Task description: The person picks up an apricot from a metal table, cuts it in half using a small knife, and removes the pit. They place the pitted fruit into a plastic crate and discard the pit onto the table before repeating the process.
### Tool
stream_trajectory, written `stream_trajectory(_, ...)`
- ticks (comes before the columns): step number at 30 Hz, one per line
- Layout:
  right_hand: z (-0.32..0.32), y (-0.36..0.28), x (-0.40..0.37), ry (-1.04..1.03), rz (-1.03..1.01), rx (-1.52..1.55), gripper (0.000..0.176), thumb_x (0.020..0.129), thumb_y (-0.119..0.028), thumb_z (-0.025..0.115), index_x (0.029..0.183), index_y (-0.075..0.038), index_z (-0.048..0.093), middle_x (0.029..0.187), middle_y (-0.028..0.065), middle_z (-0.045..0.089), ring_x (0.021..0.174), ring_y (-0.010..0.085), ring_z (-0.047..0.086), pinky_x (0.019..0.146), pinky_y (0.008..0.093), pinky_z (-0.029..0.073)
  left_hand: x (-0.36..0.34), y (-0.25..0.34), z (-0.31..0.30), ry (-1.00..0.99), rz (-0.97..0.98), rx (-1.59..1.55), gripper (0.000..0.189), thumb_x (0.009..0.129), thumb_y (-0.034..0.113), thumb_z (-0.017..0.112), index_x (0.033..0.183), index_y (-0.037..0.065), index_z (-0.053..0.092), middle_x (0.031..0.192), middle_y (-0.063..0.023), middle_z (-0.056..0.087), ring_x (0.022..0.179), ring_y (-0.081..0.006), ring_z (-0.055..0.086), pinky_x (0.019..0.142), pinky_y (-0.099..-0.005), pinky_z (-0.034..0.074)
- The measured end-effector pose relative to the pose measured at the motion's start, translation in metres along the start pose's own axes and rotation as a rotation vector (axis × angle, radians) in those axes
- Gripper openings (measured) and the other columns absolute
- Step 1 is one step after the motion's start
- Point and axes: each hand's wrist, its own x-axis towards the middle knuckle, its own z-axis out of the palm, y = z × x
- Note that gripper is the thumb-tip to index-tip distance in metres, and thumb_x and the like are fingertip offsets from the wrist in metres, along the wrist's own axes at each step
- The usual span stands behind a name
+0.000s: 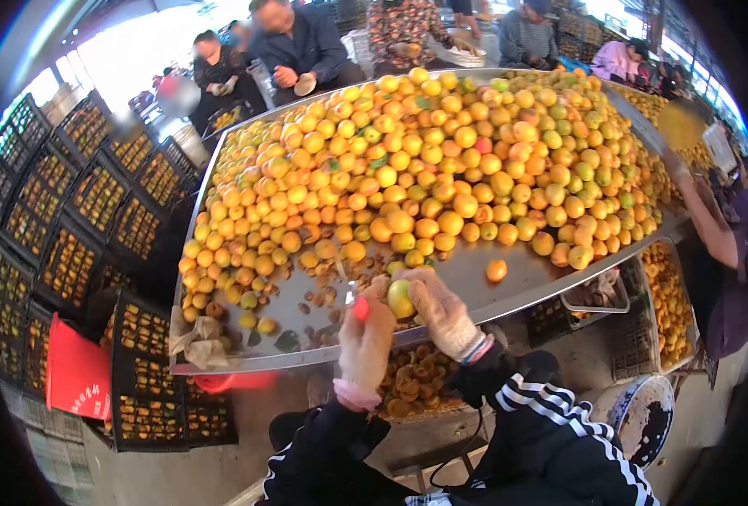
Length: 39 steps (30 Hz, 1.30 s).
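Note:
My left hand (365,341), in a pale glove, is closed round a small tool with a red handle (359,309) and a light metal end pointing up. My right hand (443,314), also gloved, grips a yellow-green fruit (402,299) with its fingers. Both hands are close together over the near edge of a metal table (466,281). Beyond them lies a wide heap of orange and yellow fruit (424,160). A single orange fruit (496,270) rests on the metal to the right of my hands. Below the edge stands a container of cut fruit (416,379).
Black crates of fruit (62,266) are stacked at the left beside a red bucket (79,371). A round tub (643,417) stands at the lower right. Other people sit across the table, and a co-worker's arm (711,219) reaches in at the right.

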Motion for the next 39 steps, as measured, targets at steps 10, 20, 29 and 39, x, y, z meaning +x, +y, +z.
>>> stream_trajectory(10, 0.001, -0.032, -0.004, 0.047, -0.279, -0.354, 0.075, 0.076, -0.031, 0.085, 0.135, -0.002, 0.05, 0.129, 0.0168, 0.06, 0.118, 0.025, 0.06, 0.102, 0.0355, 0.045, 0.0, 0.011, -0.006, -0.075, -0.231, -0.028, 0.04, 0.103, 0.01, 0.045, 0.141, -0.001, 0.045, 0.131, -0.0062, 0.056, 0.113, -0.0119, 0.056, 0.094, -0.0228, 0.045)
stream_trajectory(20, -0.004, -0.054, -0.003, -0.056, -0.369, -0.652, 0.058, 0.077, -0.022, 0.079, 0.129, -0.007, 0.056, 0.103, 0.0129, 0.064, 0.09, 0.0306, 0.064, 0.078, 0.036, 0.053, 0.003, 0.001, -0.014, -0.058, -0.186, 0.216, 0.028, 0.1, 0.026, 0.057, 0.121, 0.007, 0.057, 0.085, 0.0068, 0.054, 0.069, -0.0014, 0.046, 0.055, -0.018, 0.037)
stream_trajectory(29, 0.01, -0.015, -0.017, 0.067, -0.167, -0.494, 0.025, 0.092, -0.018, 0.061, 0.114, -0.006, 0.059, 0.1, 0.0219, 0.064, 0.096, 0.0411, 0.063, 0.079, 0.0422, 0.052, -0.009, -0.022, 0.001, 0.022, 0.079, 0.258, 0.025, 0.097, 0.021, 0.06, 0.117, 0.005, 0.057, 0.089, -0.0023, 0.063, 0.076, -0.0107, 0.056, 0.069, -0.0259, 0.048)
stream_trajectory(39, 0.025, -0.024, -0.006, 0.102, -0.235, -0.311, 0.022, 0.092, -0.018, 0.06, 0.108, -0.003, 0.064, 0.099, 0.0195, 0.067, 0.092, 0.0409, 0.064, 0.08, 0.0419, 0.052, 0.006, -0.019, -0.013, 0.087, -0.038, 0.022, 0.03, 0.096, 0.028, 0.061, 0.115, 0.005, 0.06, 0.085, -0.0129, 0.065, 0.082, -0.022, 0.065, 0.074, -0.0313, 0.05)
